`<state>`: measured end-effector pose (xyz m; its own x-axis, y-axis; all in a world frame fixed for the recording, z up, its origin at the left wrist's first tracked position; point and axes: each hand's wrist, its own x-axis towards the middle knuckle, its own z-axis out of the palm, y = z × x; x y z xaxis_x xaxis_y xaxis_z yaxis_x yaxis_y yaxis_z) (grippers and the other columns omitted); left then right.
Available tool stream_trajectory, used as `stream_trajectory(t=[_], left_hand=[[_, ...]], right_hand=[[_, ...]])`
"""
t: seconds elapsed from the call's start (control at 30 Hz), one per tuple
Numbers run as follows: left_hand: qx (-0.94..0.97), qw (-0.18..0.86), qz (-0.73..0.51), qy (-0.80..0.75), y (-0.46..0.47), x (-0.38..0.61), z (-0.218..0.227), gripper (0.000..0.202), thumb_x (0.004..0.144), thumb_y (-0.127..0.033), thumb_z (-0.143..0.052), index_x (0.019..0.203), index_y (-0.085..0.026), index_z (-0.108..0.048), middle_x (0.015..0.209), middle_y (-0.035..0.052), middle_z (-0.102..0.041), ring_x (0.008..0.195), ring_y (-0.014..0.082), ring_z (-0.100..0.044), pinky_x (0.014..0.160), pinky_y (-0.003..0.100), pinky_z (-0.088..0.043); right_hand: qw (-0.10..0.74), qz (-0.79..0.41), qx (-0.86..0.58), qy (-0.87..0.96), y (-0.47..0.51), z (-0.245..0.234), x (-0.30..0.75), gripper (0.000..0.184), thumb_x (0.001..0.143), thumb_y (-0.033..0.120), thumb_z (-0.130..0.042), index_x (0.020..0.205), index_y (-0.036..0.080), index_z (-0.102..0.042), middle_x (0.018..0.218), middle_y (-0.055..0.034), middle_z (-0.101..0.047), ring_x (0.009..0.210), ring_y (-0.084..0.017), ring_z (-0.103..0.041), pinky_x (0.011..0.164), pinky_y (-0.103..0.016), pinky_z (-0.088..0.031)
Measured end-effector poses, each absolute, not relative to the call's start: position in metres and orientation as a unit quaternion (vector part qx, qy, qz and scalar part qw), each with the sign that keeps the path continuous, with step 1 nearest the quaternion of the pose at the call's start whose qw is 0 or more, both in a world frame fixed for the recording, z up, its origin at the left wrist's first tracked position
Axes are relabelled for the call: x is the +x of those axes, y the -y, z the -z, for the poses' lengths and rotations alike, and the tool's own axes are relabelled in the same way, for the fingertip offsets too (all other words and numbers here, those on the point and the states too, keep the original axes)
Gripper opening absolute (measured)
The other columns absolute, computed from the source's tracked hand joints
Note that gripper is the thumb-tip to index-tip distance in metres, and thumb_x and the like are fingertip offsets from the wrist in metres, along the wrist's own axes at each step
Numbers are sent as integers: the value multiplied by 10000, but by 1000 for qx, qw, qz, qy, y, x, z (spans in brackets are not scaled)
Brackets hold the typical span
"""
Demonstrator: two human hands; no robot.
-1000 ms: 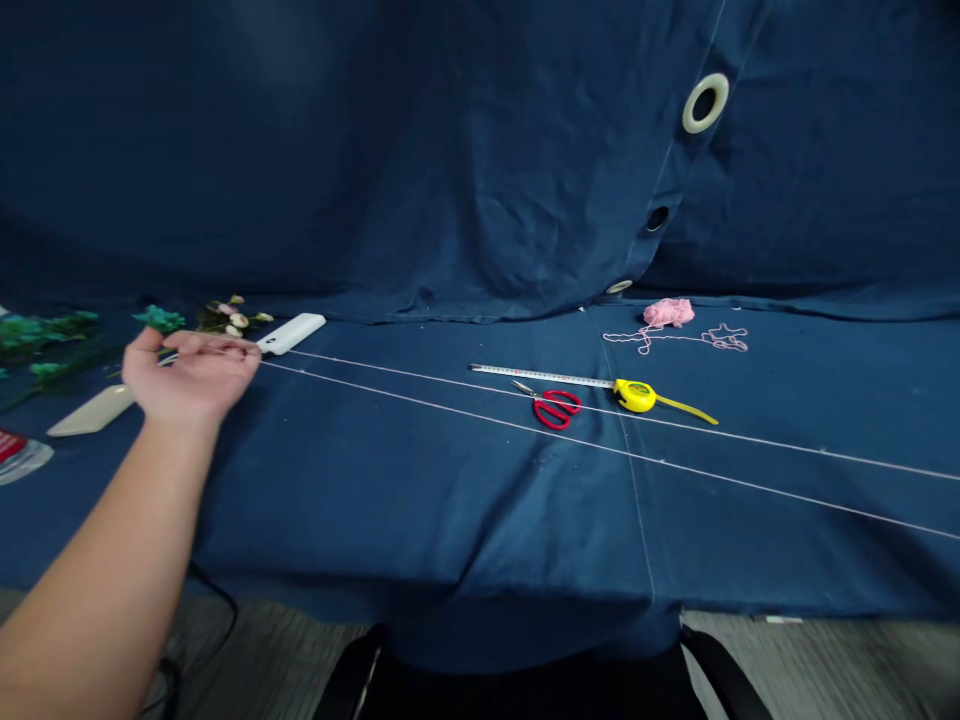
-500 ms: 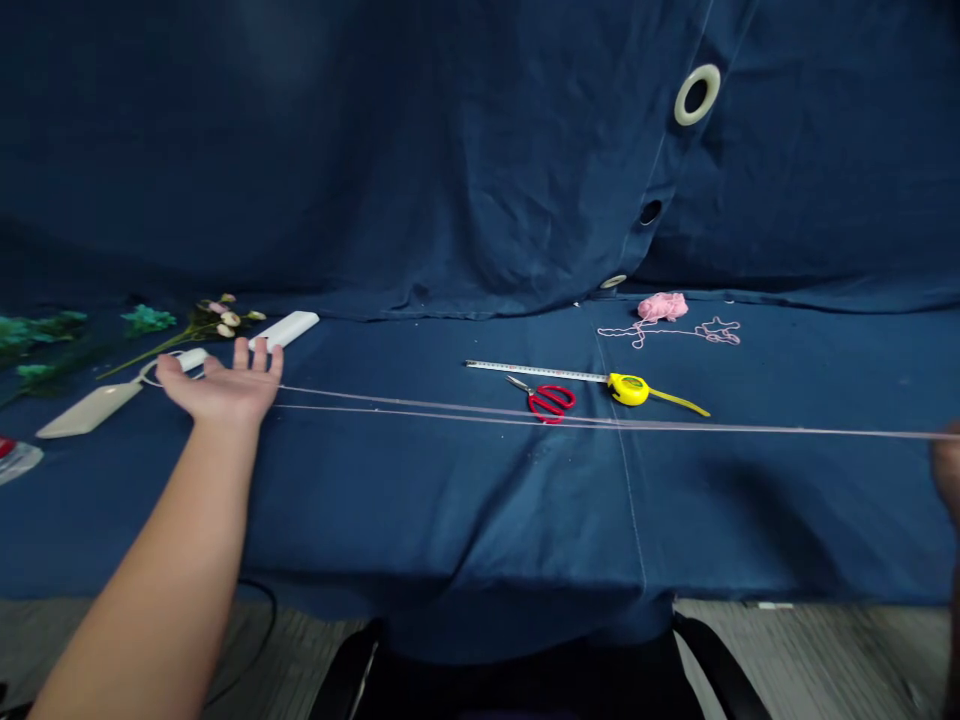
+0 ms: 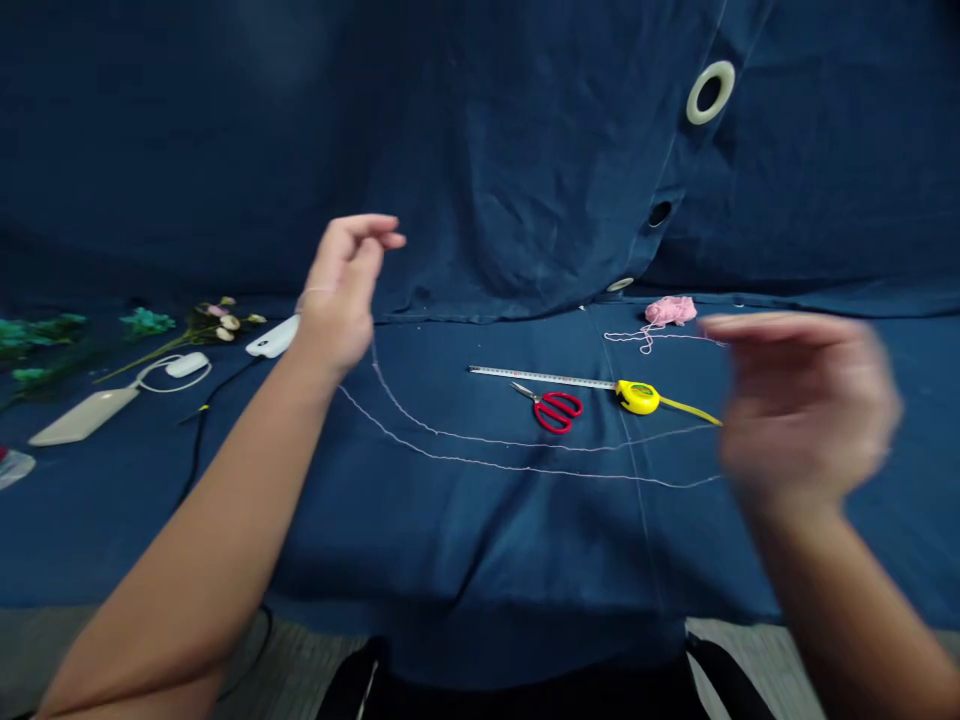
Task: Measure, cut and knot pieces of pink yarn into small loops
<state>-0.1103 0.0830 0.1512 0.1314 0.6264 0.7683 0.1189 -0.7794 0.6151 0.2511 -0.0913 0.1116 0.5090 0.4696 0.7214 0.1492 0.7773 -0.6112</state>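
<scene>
My left hand (image 3: 343, 290) is raised above the cloth, fingers stretched out and thumb apart. A strand of thin pale pink yarn (image 3: 480, 462) passes round this hand. Two slack lengths of it sag across the blue cloth towards my right hand (image 3: 810, 400), which is smeared by motion. How the yarn meets the right hand is hidden. Between my hands lie small scissors (image 3: 556, 411) with red handles and a yellow tape measure (image 3: 637, 397), its white blade (image 3: 540, 377) pulled out to the left. Behind them sits a pink yarn ball (image 3: 670, 310) with a loose tail.
At the left lie artificial flowers (image 3: 225, 322), a white flat device (image 3: 86, 415) with a looped cable, another white device (image 3: 274, 338) and a black cable (image 3: 199, 440). A blue curtain (image 3: 450, 150) hangs behind. The cloth's front edge (image 3: 525, 610) drops towards me.
My left hand has turned, risen and moved right. My right hand has come in from the right edge. The yarn, taut before, now hangs slack in two curves.
</scene>
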Motion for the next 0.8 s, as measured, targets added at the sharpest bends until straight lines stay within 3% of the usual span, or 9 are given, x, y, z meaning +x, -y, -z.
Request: stream_trajectory(t=[0.07,0.13,0.2,0.3,0.4,0.53,0.63,0.7,0.8], left_hand=[[730,243,-607,-199,-59,-52,-171,378,1030,-508,-542,1220,-225,-707,1168,49,-726,1187,254,-607,1232,529,-318],[743,269,-598,-133,-34,-8,-180,415,1017,-548,-548,1207,-221,-720,1137,71,-736,1144,254,-657,1169,493,-419],[743,290,-592,-115,-12,18,-182,391,1052,-524,-493,1207,-239,-711,1089,57,-737,1130,253,-689,1129,492,-480],[706,371,-592,-119,7,23,-180,474,1059,-598,-389,1011,-258,-716,741,8,-688,758,204,-731,818,407,-629],[723,440,-521,-112,6,6,-180,676,1019,-727,-270,839,-238,-701,482,-21,-508,426,144,-554,525,309,-547],[835,406,-347,-129,1,-14,-184,879,1010,-753,-162,601,-191,-701,416,12,-430,404,112,-458,487,275,-436],[876,328,-298,-191,3,-16,-187,795,1057,-660,-252,702,-181,-778,504,24,-535,495,119,-519,528,262,-426],[887,269,-299,-228,3,-14,-187,722,1049,-657,-314,818,-177,-802,601,36,-617,592,146,-595,572,262,-456],[875,210,-359,-249,-6,-10,-180,649,998,-716,-393,1194,-211,-753,767,45,-687,700,191,-656,638,288,-517]], right_hand=[[670,-251,-290,636,92,-100,186,366,1056,372,-432,1171,289,-770,1161,-69,-753,1137,-280,-690,1067,-520,-498],[579,-389,-226,680,86,-85,138,502,1083,504,-350,1492,297,-555,1303,-83,-699,1212,-269,-653,1084,-506,-503],[594,-441,-199,643,74,-74,111,620,1073,596,-311,1585,266,-424,1320,-107,-665,1194,-255,-646,1052,-472,-529],[624,-461,-212,594,51,-75,103,742,1042,695,-222,1613,246,-370,1380,-126,-623,1211,-261,-626,1056,-483,-524],[625,-462,-200,597,34,-93,111,751,1036,703,-129,1575,276,-430,1513,-88,-554,1415,-258,-507,1183,-511,-432],[655,-391,-189,618,20,-127,116,753,1014,737,-93,1648,355,-231,1641,-26,-419,1528,-267,-391,1211,-601,-370],[701,-282,-192,626,17,-149,121,762,1001,744,-117,1665,371,-84,1682,-8,-340,1589,-267,-266,1246,-615,-294],[730,-214,-186,622,19,-157,128,741,1003,728,-196,1658,404,-73,1699,29,-297,1611,-260,-195,1276,-568,-266],[717,-152,-258,629,24,-154,140,773,964,781,-296,1628,513,-5,1727,139,-126,1623,-317,-99,1263,-572,-302]])
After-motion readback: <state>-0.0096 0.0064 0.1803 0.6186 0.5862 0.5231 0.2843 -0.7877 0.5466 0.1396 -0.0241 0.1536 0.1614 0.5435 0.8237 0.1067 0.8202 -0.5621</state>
